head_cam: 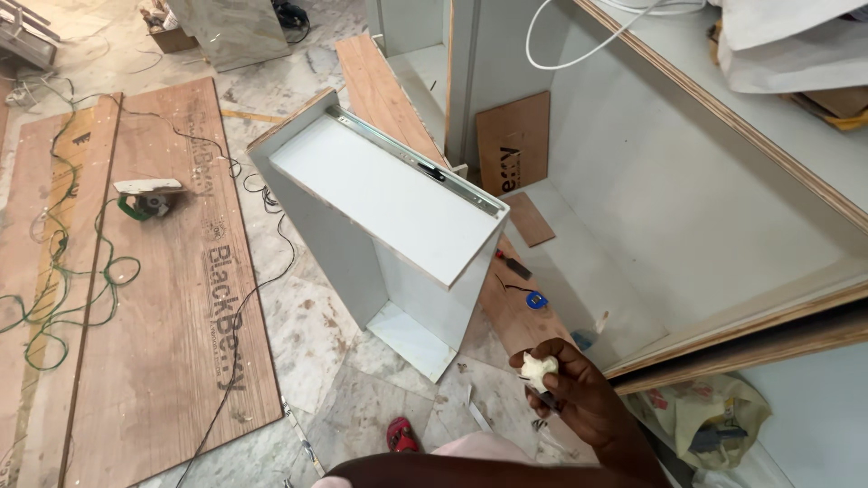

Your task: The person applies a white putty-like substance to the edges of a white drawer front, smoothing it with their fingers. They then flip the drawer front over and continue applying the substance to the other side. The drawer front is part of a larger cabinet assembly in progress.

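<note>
A small white lump [540, 369] is pinched in the fingers of the right hand [579, 393], whose grip is closed around it, low in the view at about five o'clock. What the lump is made of cannot be told. A thin dark piece is seen just under the fingers, but it is too small to be identified. The left hand is not seen; only a dark forearm lies along the bottom edge.

At eleven o'clock from the hand, a white drawer box [380, 212] is stood on end on the marble floor [307, 334], with a metal slide rail [420, 165] fixed along its upper side. Plywood sheets [172, 298] are laid flat at nine o'clock, with a small power saw [146, 197] and green cable [63, 271] resting on them. A white cabinet carcass [687, 199] is seen at two o'clock.
</note>
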